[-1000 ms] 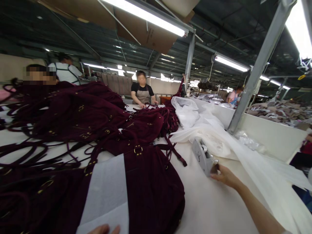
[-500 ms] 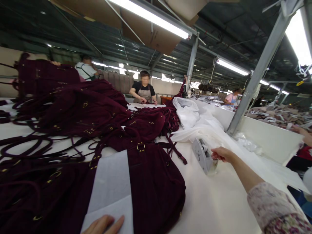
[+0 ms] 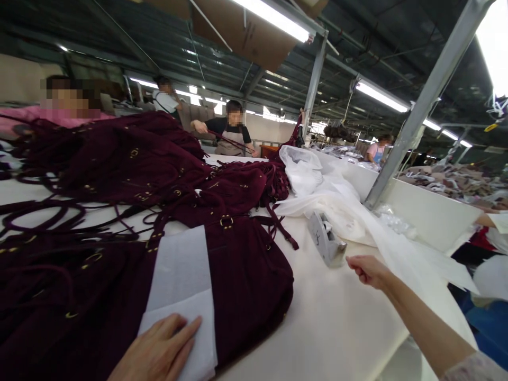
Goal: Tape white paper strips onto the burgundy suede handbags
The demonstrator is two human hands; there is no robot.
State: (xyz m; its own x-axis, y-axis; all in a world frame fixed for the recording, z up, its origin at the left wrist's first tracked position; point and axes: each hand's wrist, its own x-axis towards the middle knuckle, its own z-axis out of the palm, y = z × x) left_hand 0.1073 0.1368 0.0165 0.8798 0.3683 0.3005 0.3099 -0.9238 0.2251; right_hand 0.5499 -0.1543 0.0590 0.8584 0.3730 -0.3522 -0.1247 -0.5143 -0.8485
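Note:
My left hand (image 3: 164, 344) rests with fingers stretched out on a folded sheet of white paper (image 3: 182, 264). Under that sheet lies a dark maroon fabric bag (image 3: 250, 275) with a brass-coloured buckle on its strap. A grey tape dispenser (image 3: 323, 241) stands on the white table, right of the bag. Just off its near right end, apart from it, my right hand (image 3: 369, 271) is closed in a pinch. Whatever sits between those fingertips is too small or clear to make out.
More maroon bags (image 3: 135, 164) with tangled straps are heaped at left and centre. Thin white plastic bags (image 3: 337, 211) spread along the table's right side, below a metal post (image 3: 420, 116). Co-workers stand beyond the heap; another person's arm (image 3: 490, 219) shows at far right.
My right hand has come away from the tape dispenser's end, towards me and right. My left hand stays on the paper, more in view. At left, a co-worker in pink has appeared behind the heap.

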